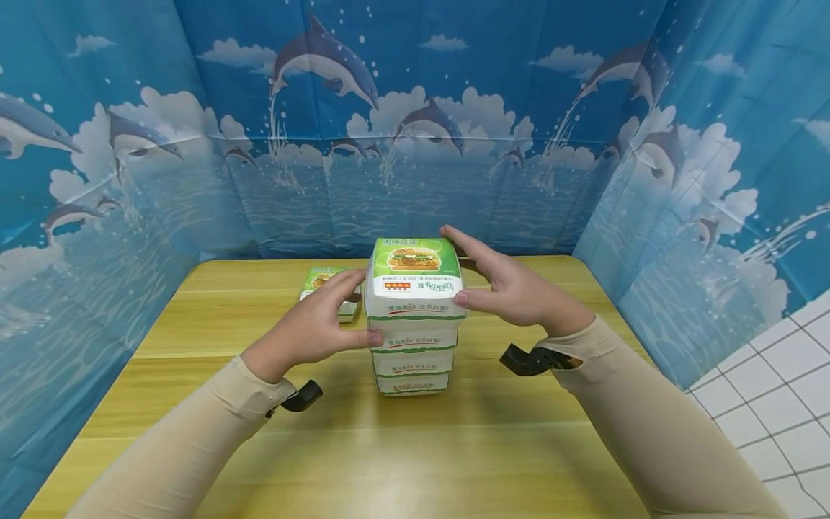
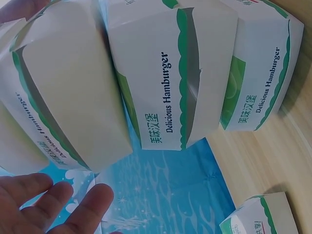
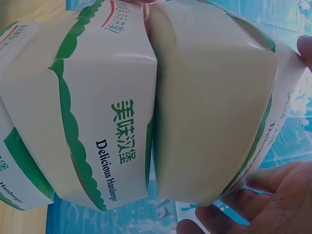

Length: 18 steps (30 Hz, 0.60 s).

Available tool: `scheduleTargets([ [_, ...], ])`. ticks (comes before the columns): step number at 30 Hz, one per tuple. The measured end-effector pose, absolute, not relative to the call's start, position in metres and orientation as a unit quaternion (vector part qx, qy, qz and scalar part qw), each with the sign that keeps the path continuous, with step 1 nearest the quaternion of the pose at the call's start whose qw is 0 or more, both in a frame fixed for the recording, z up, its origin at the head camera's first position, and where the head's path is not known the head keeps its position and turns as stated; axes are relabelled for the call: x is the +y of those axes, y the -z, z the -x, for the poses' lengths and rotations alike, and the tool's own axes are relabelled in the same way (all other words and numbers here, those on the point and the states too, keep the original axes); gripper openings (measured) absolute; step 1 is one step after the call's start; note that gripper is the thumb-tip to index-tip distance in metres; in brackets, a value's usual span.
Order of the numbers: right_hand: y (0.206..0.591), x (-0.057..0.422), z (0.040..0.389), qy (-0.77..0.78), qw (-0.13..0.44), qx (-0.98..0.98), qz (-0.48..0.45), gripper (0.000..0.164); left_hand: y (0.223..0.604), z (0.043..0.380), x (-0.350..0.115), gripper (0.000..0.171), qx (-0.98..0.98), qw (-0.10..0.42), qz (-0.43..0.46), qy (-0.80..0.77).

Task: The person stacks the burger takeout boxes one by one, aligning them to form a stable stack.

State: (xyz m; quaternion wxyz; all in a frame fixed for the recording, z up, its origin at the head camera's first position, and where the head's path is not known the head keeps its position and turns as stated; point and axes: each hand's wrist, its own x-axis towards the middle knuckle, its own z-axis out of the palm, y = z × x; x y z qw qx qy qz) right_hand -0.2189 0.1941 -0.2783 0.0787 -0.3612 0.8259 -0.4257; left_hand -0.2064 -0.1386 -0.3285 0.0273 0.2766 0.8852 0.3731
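Note:
White and green hamburger boxes stand in a stack [image 1: 413, 364] on the table. The top hamburger box [image 1: 415, 267] sits slightly tilted, with a narrow gap beneath part of it in both wrist views. At the right, my right hand [image 1: 519, 292] holds this box, thumb at its near corner and fingers towards its back. My left hand [image 1: 308, 328] is at the left side, its thumb by the seam between the top two boxes. Its other fingers [image 2: 85, 207] look nearly straight and close beside the top box; whether they touch it is unclear.
Another hamburger box [image 1: 320, 277] stands behind the left hand, partly hidden by it. The wooden table [image 1: 259, 461] meets a blue dolphin-printed curtain [image 1: 389, 194] at the back. White tiles [image 1: 778, 404] show at the right. Each wrist wears a black camera mount [image 1: 528, 360].

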Motion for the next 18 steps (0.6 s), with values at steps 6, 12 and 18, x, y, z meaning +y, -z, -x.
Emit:
scheduleTargets([
  [6,0.2789,0.1953,0.2190,0.426,0.076,0.825,0.365,0.087,0.3276,0.2057,-0.1402,0.105,0.887,0.029,-0.273,-0.372],
  [12,0.2791,0.1958,0.2198,0.422,0.074,0.824,0.370,0.088,0.3274,0.2059,-0.1410,0.105,0.887,0.032,-0.272,-0.372],
  [18,0.2796,0.1974,0.2195,0.424,0.076,0.821,0.376,0.089,0.3267,0.2057,-0.1419,0.107,0.889,0.035,-0.269,-0.370],
])
